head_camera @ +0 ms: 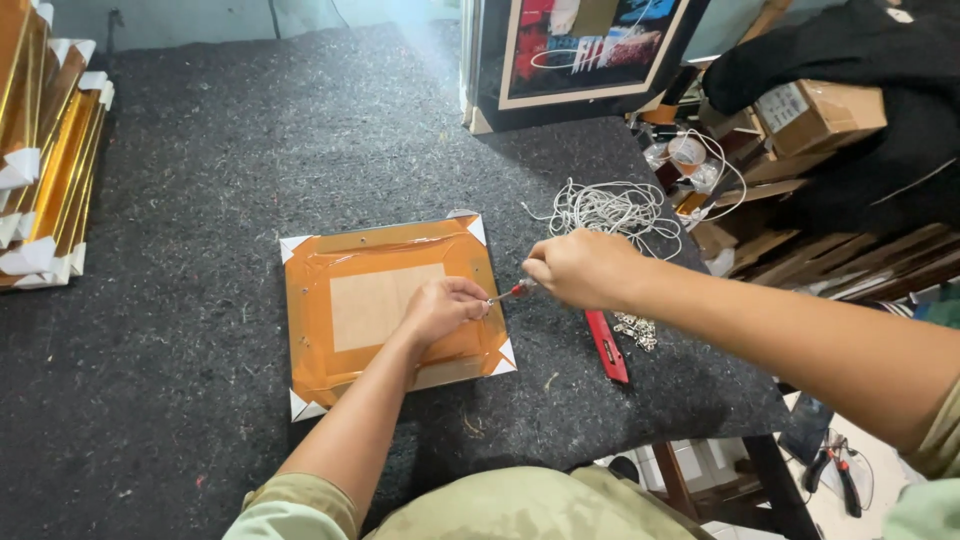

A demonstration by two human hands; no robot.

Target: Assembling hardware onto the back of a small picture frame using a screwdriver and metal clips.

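Observation:
A small picture frame point(345, 262) lies face down on the grey felt table point(200, 180), its back sealed with orange-brown tape and its corners capped in white. My left hand point(440, 308) rests on the frame's right side, fingers pinched near the edge. My right hand point(580, 268) grips a screwdriver point(512, 292) with a red handle, its tip pointing at the spot by my left fingers.
A red cutter point(607, 346) and a pile of small metal hangers point(636, 330) lie right of the frame. A tangle of white cord point(610, 210) sits behind them. Gold frames point(45, 150) are stacked at the left edge. A framed picture point(580, 50) leans at the back. Boxes and wood clutter the right.

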